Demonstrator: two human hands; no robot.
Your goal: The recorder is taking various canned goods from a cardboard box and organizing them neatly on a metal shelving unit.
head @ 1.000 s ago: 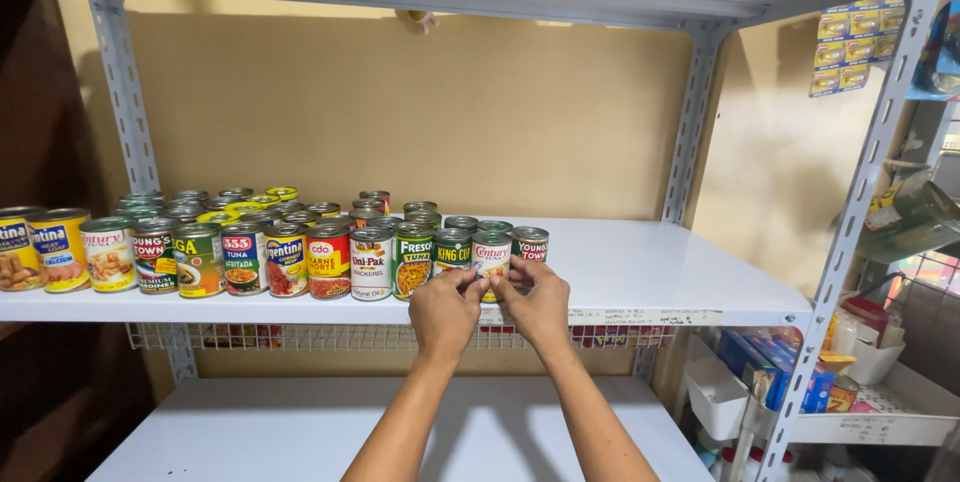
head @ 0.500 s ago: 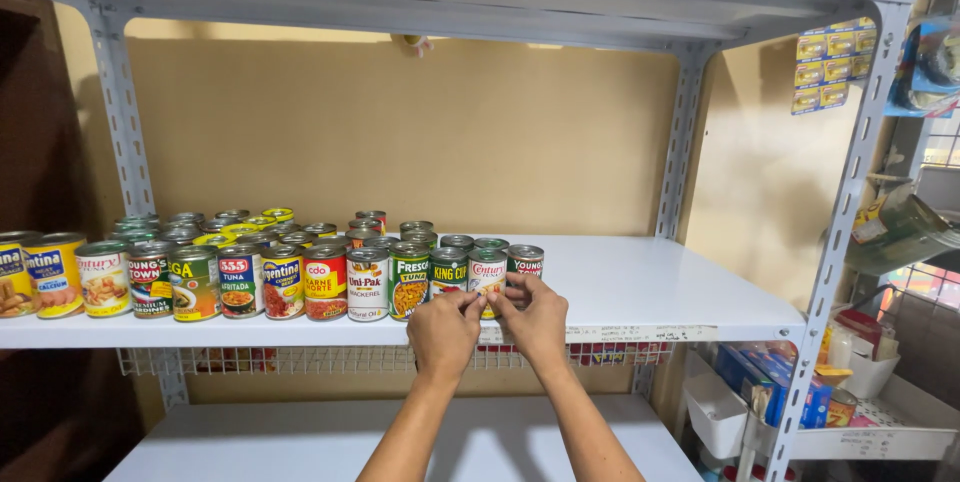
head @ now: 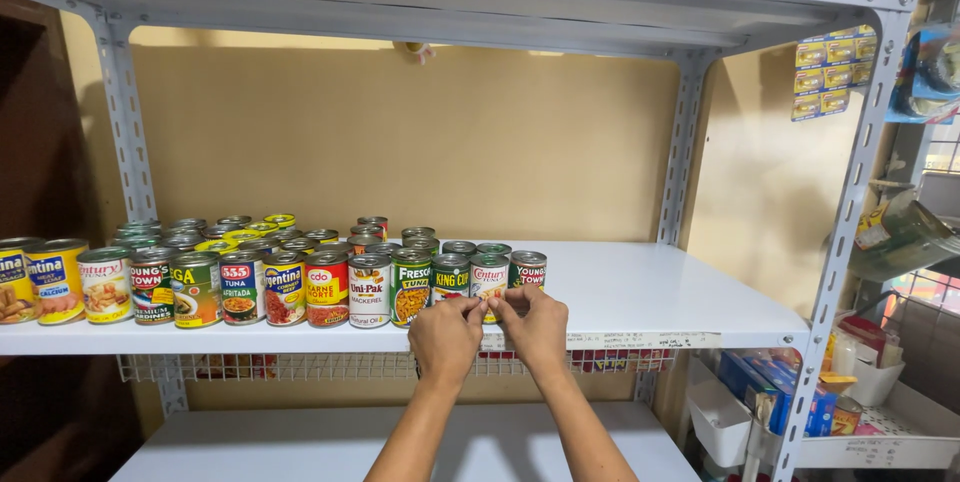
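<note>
labelled cans (head: 300, 282): colourful, shelf left | yellow sachets (head: 835, 77): hanging upper right | blue boxes (head: 765, 392): lower right

White shelf (head: 650, 297) and beige back wall (head: 450, 142); front-row cans (head: 327, 290) labelled red, green, yellow, white and blue.

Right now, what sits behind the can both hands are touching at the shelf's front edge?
Behind the white can, touched by left hand and right hand, a green-topped can shows. Anything lower behind it is hidden.

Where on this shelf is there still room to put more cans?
The white shelf is bare from the last can to the right post. The left half is packed with cans. Both hands sit at the front edge.
</note>
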